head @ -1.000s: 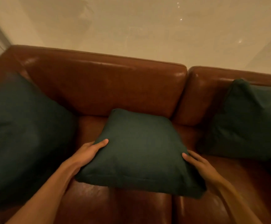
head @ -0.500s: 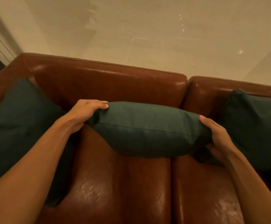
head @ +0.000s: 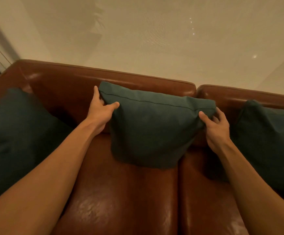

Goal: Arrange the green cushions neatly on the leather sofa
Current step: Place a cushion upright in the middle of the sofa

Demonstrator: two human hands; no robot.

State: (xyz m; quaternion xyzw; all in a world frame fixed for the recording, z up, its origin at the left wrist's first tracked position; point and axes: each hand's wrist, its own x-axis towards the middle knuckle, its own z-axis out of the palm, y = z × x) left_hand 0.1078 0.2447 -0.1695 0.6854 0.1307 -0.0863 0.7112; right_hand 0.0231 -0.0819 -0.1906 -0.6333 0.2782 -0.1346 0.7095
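The middle cushion is standing up against the backrest of the leather sofa, bottom edge on the seat, roughly over the seam between the two seat pads. The left hand grips its top left corner, thumb on the front and fingers tucked behind. The right hand pinches the top right corner. So it looks placed but not let go of yet. The top edge runs lower toward the right, so I'd guess a bit of straightening is left. The left cushion and right cushion are both propped up at the ends and look fine to me, though it's dark out there. The sofa is shiny brown leather, a bit scuffed on the seat. Behind it there's a plain cream wall in warm, dim light.
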